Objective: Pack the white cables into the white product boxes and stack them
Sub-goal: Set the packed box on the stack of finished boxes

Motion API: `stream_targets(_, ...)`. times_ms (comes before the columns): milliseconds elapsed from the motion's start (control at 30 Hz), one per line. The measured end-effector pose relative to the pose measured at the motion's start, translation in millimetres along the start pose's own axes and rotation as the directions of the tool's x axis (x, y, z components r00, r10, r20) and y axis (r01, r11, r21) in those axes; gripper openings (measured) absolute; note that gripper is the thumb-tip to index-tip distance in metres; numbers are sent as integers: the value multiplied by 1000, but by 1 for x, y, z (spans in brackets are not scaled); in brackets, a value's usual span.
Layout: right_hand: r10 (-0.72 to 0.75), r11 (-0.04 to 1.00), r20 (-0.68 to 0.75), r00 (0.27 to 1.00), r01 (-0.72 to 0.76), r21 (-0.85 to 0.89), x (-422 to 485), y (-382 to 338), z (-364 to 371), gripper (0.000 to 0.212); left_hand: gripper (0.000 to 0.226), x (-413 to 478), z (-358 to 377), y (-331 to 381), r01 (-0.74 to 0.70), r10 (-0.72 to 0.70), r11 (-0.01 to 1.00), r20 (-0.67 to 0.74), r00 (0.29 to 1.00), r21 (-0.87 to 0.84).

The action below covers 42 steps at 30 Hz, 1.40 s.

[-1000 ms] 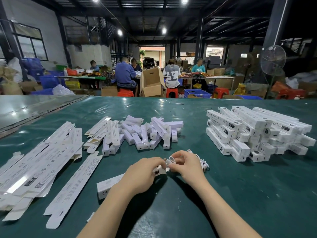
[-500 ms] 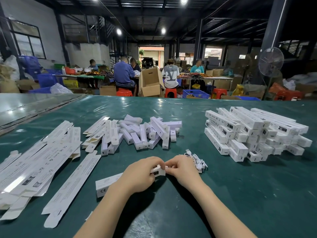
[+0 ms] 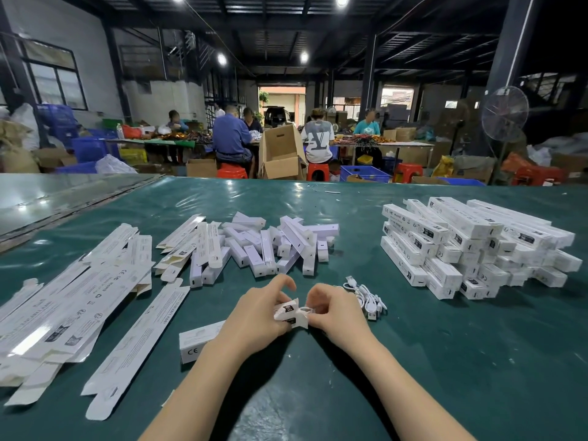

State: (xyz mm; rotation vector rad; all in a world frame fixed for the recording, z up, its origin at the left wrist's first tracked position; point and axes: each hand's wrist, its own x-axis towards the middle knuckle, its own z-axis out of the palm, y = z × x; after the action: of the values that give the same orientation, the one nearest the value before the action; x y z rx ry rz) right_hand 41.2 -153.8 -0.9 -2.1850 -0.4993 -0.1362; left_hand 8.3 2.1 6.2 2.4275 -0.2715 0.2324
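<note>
Half a second ago my two hands were closed tight together over the near end of the long white cardboard product box, and its mouth was hidden under my fingers. Now they have drawn a little apart and the end flaps stand splayed open between them, a dark printed label showing on one.

My left hand grips the box near that end, fingers curled round it and the forefinger lifted clear. My right hand pinches the flap end between thumb and fingertips. A small pale loop shows at the mouth, though I cannot tell whether it is cable or folded card.

The box lies on the green table cover, its far end poking out to the left from under my left wrist. The loose bundle of white cables lies just beside my right hand, untouched.

I judge that the cable is in, or nearly in, and that I am at the tucking of the flap; the box is not yet shut, so it cannot go on the stack of closed white boxes, well apart to the right. Flat white carton blanks lie to the left, and a heap of short white cardboard pieces lies beyond my hands, so plenty remains to be done.
</note>
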Motion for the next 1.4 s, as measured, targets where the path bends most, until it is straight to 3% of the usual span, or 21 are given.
stream_targets(133, 61, 998, 14, 998, -61, -12, 1, -1, 1, 35, 43, -2, 2, 0, -20, 21, 999, -30, 999, 44)
stream_targets(300, 49, 964, 123, 991, -79, 254, -4, -2, -5, 31, 49, -3, 0, 0, -13, 13, 1000, -12, 1000, 27)
stream_targets(433, 33, 932, 190, 981, -99, 350, -2, 1, -9, 30, 47, -6, -2, 2, -17, 17, 1000, -9, 1000, 26)
stream_targets(533, 96, 955, 88, 991, -117, 272, -2, -1, -4, 26, 47, -6, -2, 2, -35, 35, 999, -14, 999, 34)
stream_targets(633, 23, 998, 32, 999, -25, 51, -2, -3, 3, 17, 47, -5, -1, 2, -36, 37, 998, -15, 999, 45)
stream_targets(800, 51, 952, 221, 974, -114, 284, -4, 4, -10, 47, 45, -4, 1, 1, -28, 29, 998, -12, 1000, 56)
stream_targets(867, 46, 952, 284, 958, -128, 277, -3, 8, -13, 54, 44, -3, 1, 1, -15, 16, 997, -16, 1000, 79)
stream_targets(1033, 21, 957, 239, 971, -88, 277, -4, 7, -4, 42, 30, -3, 4, 1, 16, -12, 954, -17, 1000, 299)
stream_targets(1100, 19, 975, 131, 991, -47, 215, -4, 8, 2, 36, 32, -2, 7, 1, -2, 13, 928, -25, 1000, 372)
stream_targets(1200, 0, 1000, 15, 1000, 0, -25, 0, 12, 4, 33, 32, 0, 7, 1, -5, 22, 938, -45, 999, 347)
stream_targets(1400, -93, 949, 100, 991, 119, -293, 0, 8, 7, 23, 33, -1, 4, 0, -44, 46, 947, 3, 999, 318)
